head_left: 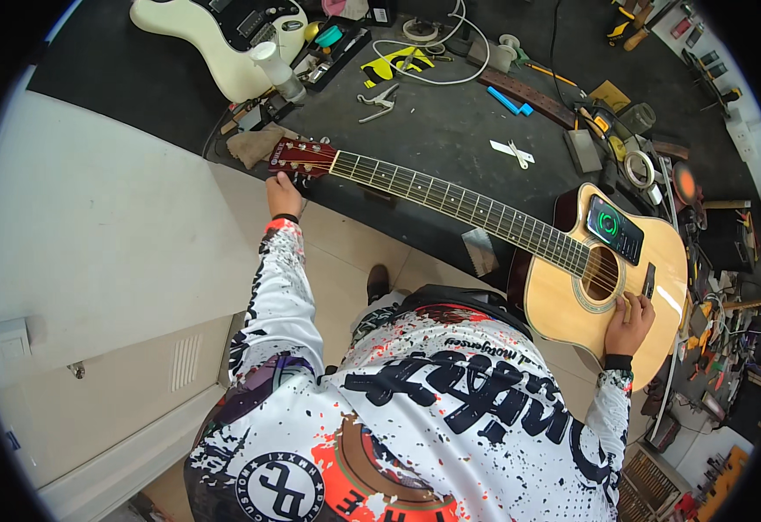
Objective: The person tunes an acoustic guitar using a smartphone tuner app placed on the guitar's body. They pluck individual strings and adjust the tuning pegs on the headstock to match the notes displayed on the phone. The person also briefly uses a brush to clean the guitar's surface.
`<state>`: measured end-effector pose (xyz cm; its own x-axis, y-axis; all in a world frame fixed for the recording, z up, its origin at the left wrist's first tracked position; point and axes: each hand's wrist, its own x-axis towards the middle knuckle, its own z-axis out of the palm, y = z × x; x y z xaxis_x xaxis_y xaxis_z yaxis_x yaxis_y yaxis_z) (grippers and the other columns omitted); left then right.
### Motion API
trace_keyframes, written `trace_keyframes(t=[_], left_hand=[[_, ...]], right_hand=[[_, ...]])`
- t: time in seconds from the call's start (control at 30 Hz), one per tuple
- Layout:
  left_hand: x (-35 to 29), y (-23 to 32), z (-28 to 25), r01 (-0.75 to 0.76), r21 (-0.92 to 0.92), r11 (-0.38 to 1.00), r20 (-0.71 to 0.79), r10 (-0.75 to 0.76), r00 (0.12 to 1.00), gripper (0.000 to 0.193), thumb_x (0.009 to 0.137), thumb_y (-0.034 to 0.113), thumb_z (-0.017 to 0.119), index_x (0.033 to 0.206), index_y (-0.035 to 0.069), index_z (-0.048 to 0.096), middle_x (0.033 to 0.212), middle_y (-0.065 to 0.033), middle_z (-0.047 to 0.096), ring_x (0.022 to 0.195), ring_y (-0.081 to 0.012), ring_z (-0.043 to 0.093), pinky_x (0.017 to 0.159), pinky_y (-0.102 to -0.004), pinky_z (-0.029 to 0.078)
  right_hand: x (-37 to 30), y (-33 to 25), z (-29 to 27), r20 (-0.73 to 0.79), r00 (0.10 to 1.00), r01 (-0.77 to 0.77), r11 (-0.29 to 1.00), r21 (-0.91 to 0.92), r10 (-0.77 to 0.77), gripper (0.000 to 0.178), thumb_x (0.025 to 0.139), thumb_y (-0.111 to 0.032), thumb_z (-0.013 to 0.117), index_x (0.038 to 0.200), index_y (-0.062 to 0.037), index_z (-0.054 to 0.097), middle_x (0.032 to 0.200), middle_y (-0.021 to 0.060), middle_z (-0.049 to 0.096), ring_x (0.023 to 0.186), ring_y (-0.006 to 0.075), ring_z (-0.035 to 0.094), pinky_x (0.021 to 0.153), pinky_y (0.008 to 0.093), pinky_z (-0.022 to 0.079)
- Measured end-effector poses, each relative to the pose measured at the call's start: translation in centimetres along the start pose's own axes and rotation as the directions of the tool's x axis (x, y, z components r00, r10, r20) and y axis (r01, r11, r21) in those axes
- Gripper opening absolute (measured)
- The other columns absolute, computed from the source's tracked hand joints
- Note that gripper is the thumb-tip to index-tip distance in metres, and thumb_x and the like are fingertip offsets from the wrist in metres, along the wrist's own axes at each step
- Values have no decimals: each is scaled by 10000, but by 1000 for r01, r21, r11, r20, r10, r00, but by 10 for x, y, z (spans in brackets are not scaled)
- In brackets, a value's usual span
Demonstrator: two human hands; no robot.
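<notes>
An acoustic guitar [554, 291] with a pale wood top lies face up, its neck slanting from upper left to lower right along the bench edge. At its dark red headstock [300, 158], my left hand [284, 195] is closed at the lower edge, by the tuning pegs [303, 181]. The exact grip of those fingers is partly hidden. My right hand [629, 325] rests over the guitar's top between the soundhole [600, 273] and the bridge [649, 280], its fingers bent and apart at the strings. A phone [615, 228] with a green ring on its screen lies on the upper body.
The dark workbench [450, 139] carries a white electric guitar body [215, 43], a capo [379, 104], a blue string winder [509, 102], a white cable [433, 81] and a brown cloth [254, 145]. Several tools crowd the right side. A white cabinet [120, 209] stands at left.
</notes>
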<state>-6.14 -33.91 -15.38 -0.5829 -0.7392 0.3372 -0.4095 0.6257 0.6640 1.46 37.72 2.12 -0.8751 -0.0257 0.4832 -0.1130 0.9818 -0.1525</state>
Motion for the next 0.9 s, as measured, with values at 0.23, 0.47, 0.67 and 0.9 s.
trace_keyframes(t=[0.23,0.47,0.67,0.9], left_hand=[[32,-15,-26,913,-331,-239,942,-146,303,324,997,297,413,749,120,525,605,-39,462,483,-216,421,475,-361,340],[11,58,-40,823,-414,390,551,-612,567,288,997,322,446,813,117,529,633,-29,461,478,-144,399,461,-308,320],[26,50,-37,888,-460,-16,744,-553,375,186,963,191,391,797,145,462,533,23,327,417,-122,284,411,-303,196],[6,-11,2,-33,-23,999,-135,30,990,320,1016,286,380,945,40,571,699,-143,616,672,-388,605,653,-485,470]], right_hand=[[-1,5,2,28,1000,1,1000,0,-1,176,870,-95,705,1033,-34,682,1088,172,589,1035,356,560,892,435,457],[-1,1,2,11,1000,-10,1000,-22,10,196,867,-106,708,1048,-34,677,1096,175,590,1032,360,558,893,442,455],[0,0,0,15,1000,4,1000,-15,-3,206,875,-118,705,1059,-32,674,1085,172,589,1030,361,557,891,443,453],[2,0,2,4,1000,0,1000,9,0,208,880,-111,699,1070,-32,673,1083,167,586,1031,354,554,892,435,450]])
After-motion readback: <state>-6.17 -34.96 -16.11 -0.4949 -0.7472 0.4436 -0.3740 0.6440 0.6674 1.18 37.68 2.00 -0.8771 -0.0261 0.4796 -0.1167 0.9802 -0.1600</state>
